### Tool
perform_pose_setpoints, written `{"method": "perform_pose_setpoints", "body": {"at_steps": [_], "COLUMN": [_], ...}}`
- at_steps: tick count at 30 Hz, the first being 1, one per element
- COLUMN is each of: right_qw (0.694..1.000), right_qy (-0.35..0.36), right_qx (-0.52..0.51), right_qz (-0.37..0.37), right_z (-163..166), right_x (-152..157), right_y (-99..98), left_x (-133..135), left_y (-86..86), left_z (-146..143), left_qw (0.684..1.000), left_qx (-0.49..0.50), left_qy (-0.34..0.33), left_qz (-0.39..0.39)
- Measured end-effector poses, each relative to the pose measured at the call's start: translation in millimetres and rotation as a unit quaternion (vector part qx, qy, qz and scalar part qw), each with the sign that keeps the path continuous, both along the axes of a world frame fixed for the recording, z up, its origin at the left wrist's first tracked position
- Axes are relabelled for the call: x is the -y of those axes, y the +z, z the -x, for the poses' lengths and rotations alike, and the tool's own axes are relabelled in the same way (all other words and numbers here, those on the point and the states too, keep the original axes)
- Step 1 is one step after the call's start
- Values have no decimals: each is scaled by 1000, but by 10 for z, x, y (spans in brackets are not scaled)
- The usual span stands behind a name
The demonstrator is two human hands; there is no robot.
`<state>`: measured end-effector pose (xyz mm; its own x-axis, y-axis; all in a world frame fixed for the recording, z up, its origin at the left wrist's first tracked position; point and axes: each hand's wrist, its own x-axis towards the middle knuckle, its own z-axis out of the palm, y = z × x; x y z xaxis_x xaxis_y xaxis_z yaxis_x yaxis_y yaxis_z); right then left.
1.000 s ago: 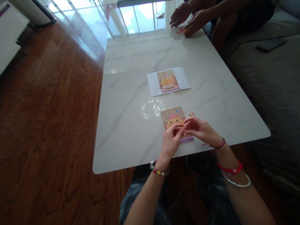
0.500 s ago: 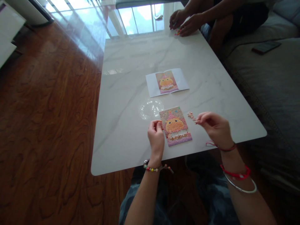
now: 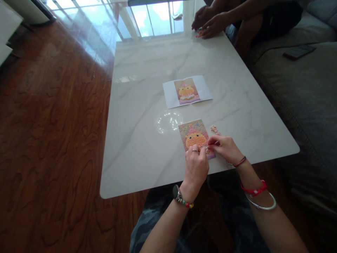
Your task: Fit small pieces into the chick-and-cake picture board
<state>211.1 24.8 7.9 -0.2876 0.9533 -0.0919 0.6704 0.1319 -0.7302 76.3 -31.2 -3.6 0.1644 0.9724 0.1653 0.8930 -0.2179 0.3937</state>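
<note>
The puzzle is overlapped by the left hand and right hand; grips cannot be determined. The sheet is picture-printed.

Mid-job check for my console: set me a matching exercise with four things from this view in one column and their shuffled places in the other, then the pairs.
Things:
1. Picture sheet
2. Loose pieces
3. Phone
4. Left hand

Places:
A. On the sofa
B. Over the lower part of the puzzle
C. On the table, just to the right of the puzzle
D. On the table, beyond the puzzle, towards the far end

Pairs: 1-D, 2-C, 3-A, 4-B
</note>
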Motion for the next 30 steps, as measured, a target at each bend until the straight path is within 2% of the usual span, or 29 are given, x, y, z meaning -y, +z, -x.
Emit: {"method": "perform_pose_setpoints", "body": {"at_steps": [9, 13, 17, 22, 27, 30], "right_qw": [991, 985, 978, 960, 979, 980], "right_qy": [50, 59, 97, 114, 98, 81], "right_qx": [56, 90, 112, 212, 107, 84], "right_qz": [-115, -133, -145, -145, -140, -161], "right_z": [-2, -17, -66, -74, -171, -245], "right_x": [1, 69, 244, 416, 335, 281], "right_y": [-76, -68, -18, 35, -47, -115], "left_x": [-15, -7, 35, 78, -15, -138], "left_y": [-63, -88, -101, -87, -72, -43], "left_z": [-58, -73, -77, -104, -30, 48], "left_qw": [1000, 1000, 999, 997, 999, 998], "left_qx": [9, 8, -15, -61, 12, 38], "left_qy": [19, 9, -14, -20, -13, -1], "left_qz": [2, -18, -30, -31, -39, -56]}}
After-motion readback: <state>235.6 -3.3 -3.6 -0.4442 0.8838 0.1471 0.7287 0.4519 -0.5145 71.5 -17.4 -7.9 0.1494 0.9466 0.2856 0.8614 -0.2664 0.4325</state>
